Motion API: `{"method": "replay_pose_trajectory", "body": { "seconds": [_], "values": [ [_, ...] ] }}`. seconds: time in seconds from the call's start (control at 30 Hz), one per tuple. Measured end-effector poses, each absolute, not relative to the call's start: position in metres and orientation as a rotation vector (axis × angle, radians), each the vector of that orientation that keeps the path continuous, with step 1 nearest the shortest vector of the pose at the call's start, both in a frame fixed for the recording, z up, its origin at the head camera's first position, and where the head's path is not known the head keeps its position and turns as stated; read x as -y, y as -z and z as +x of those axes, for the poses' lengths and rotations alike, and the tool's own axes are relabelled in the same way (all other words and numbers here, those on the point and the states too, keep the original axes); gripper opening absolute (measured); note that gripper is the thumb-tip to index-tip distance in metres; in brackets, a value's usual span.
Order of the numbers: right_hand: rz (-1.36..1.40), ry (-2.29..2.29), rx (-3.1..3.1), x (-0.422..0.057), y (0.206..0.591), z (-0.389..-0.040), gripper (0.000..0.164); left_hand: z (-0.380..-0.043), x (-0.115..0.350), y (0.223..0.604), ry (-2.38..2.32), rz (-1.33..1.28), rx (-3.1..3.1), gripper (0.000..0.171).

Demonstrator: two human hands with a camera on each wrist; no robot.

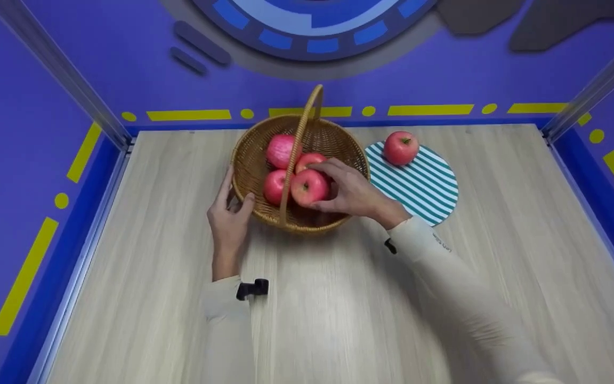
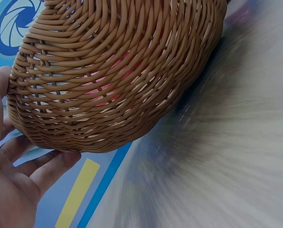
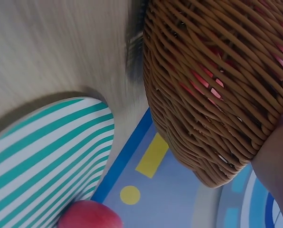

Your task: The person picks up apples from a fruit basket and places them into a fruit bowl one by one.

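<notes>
A round brown wicker basket (image 1: 251,154) with an arched handle (image 1: 301,125) stands near the back of the table. Inside it are several red apples. My right hand (image 1: 352,189) reaches over the basket's right rim and grips the front apple (image 1: 308,188), thumb below and fingers above. In the right wrist view the basket wall (image 3: 217,95) hides most of that hand. At the left side of the basket my left hand (image 1: 228,221) holds the rim, thumb at the front edge and fingers along the outside. The left wrist view shows its fingers (image 2: 51,168) against the woven wall (image 2: 99,95).
Right of the basket lies a round green-and-white striped mat (image 1: 419,186), with another red apple (image 1: 401,148) on its far edge. A wooden-topped table (image 1: 307,298) is bounded by blue panels (image 1: 142,69) with yellow marks at the back and sides.
</notes>
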State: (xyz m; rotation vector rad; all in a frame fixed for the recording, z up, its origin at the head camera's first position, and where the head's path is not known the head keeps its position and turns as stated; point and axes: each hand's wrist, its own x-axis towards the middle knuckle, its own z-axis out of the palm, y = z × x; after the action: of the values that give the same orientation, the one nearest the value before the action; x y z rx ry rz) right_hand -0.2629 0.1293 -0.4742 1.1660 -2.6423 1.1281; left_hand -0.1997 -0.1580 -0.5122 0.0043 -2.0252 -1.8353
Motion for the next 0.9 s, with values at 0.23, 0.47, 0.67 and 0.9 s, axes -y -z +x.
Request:
{"method": "replay_pose_trajectory", "body": {
  "seconds": [0.23,0.47,0.67,0.9],
  "values": [
    [0.984,-1.338,2.538,-0.142,0.475,-0.258,0.078,-0.205,0.160,0.524,1.839,-0.009,2.006,0.070],
    [0.790,-1.415,2.464,-0.157,0.473,-0.256,0.080,-0.205,0.161,0.524,1.839,-0.013,2.024,0.068],
    [0.664,-1.531,2.391,-0.167,0.469,-0.253,0.077,-0.202,0.164,0.526,1.837,0.033,2.054,0.069],
    [0.605,-1.662,2.215,-0.180,0.467,-0.257,0.074,-0.202,0.165,0.527,1.829,0.060,2.044,0.067]
  ]
}}
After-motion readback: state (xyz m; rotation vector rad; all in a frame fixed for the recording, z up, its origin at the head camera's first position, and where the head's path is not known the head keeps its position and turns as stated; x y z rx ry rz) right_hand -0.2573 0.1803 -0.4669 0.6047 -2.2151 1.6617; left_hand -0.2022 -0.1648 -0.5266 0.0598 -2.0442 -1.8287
